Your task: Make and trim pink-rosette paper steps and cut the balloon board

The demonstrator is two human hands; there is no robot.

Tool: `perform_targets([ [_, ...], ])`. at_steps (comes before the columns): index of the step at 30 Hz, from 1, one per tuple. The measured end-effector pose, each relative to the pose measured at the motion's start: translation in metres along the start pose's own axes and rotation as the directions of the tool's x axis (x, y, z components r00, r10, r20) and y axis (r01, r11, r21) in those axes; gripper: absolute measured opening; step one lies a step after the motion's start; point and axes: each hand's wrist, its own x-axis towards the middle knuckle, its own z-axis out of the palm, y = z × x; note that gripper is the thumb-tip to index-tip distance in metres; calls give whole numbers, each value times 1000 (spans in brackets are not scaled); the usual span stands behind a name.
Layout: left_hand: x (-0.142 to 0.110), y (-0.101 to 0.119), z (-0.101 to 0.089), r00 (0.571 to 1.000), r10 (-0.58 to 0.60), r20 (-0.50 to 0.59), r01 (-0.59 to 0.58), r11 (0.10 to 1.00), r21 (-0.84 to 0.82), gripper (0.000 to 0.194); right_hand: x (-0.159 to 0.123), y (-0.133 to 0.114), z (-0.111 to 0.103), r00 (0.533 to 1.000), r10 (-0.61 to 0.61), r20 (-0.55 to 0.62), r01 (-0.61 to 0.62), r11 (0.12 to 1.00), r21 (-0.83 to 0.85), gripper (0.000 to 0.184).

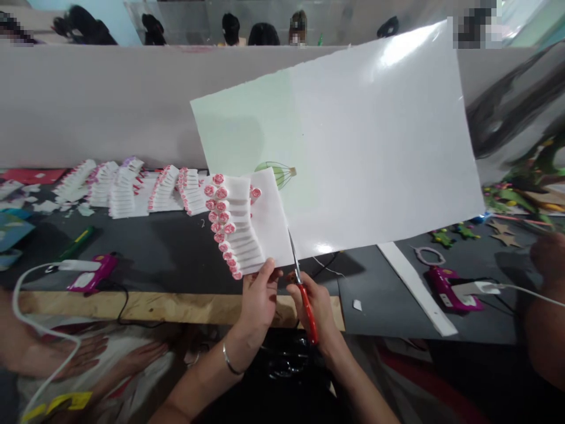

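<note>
My left hand (pixel 261 294) pinches the lower edge of a large glossy sheet of paper (pixel 375 147), thumb on top. The sheet has a pale green part with a balloon drawing (pixel 278 172) and a wide white part. Against its left side lies a white card (pixel 271 218) bearing a row of folded white strips (pixel 238 227) with pink rose-like ends. My right hand (pixel 315 300) grips red-handled scissors (pixel 308 306). Their blades point up at the sheet's lower edge, just right of the white card. Whether the blades are fully closed is hard to make out.
More strip bundles (pixel 123 191) line the back left of the dark table (pixel 159 247). Magenta devices (pixel 95 274) with cables sit at both sides. A white strip (pixel 415 288), a ring (pixel 429 255) and green ornaments (pixel 444 237) lie right. Other people's hands (pixel 83 353) are at left.
</note>
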Motion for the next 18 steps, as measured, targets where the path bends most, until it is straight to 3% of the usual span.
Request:
perform_targets([
  [4,2,-1,-4,1000,11,-9,-11,1000,-11,36,1,3,4,1000,-7,3,7,1000,11,49],
  [13,5,2,-15,998,35,-53,-36,999,-26,35,-3,-1,6,985,16,170,-31,996,86,49],
  [18,4,4,-15,997,62,-45,-62,998,-5,43,6,-4,8,981,7,192,-42,983,177,45],
])
